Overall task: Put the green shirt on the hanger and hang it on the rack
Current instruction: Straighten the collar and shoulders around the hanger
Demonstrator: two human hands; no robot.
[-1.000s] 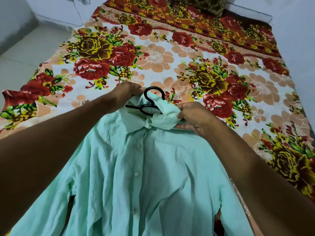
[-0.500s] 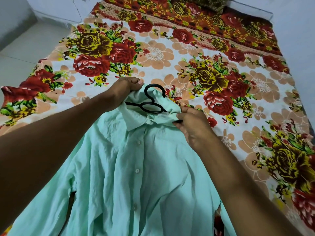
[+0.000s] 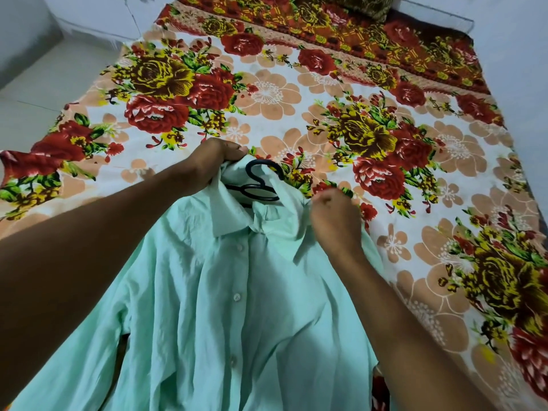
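Light green button-up shirt [image 3: 225, 307] lies front-up on the bed's floral bedsheet [image 3: 311, 93], collar toward the far end, lower part running out of view at the bottom. Black plastic hanger [image 3: 261, 185] sits inside the neck opening, hook poking out past the collar and lying over the sheet. Left hand [image 3: 213, 161] grip clamped on the left side of the collar, fingers curled round the fabric. Right hand [image 3: 335, 221] rests on the right shoulder of the shirt, fingers curled; cannot tell if its grip is pinching fabric. Dark patterned pillow [image 3: 364, 4] at the head of the bed. Pale tiled floor [image 3: 38, 81] to the left.
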